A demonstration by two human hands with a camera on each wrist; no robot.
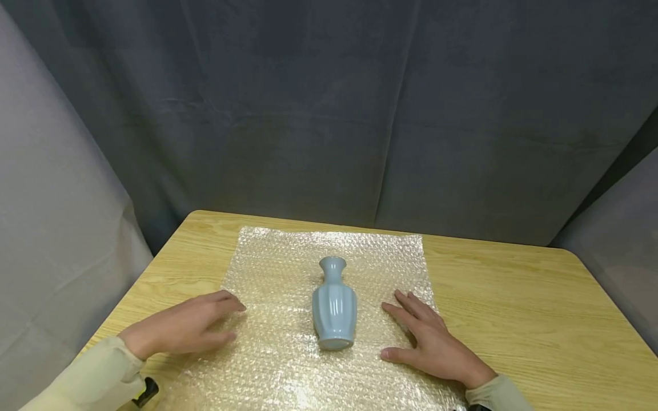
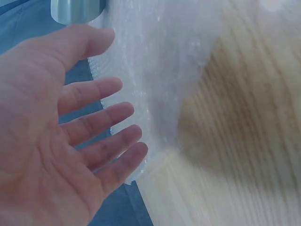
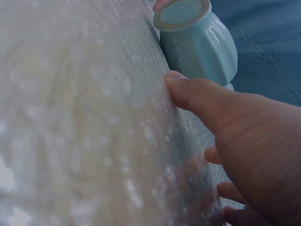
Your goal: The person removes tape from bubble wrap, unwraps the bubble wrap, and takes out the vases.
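Note:
A glossy pale-blue vase (image 1: 334,311) with a narrow neck and flared lip lies on its side on a sheet of bubble wrap (image 1: 277,365), its base toward me. To its left, my left hand (image 1: 187,322) is over the wrap's left edge, fingers spread and holding nothing; the left wrist view shows its bare palm (image 2: 51,141). On the other side, my right hand (image 1: 429,339) is at the wrap's right part with fingers extended and apart. In the right wrist view the thumb (image 3: 197,96) overlaps the vase's side, and the vase's unglazed base ring (image 3: 181,23) faces the camera.
The wrap covers the middle of a light wood-grain table (image 1: 540,319), whose far edge runs behind it. A dark grey curtain (image 1: 329,114) hangs beyond that edge. Paler cloth (image 1: 56,217) hangs at the left, with more at the right.

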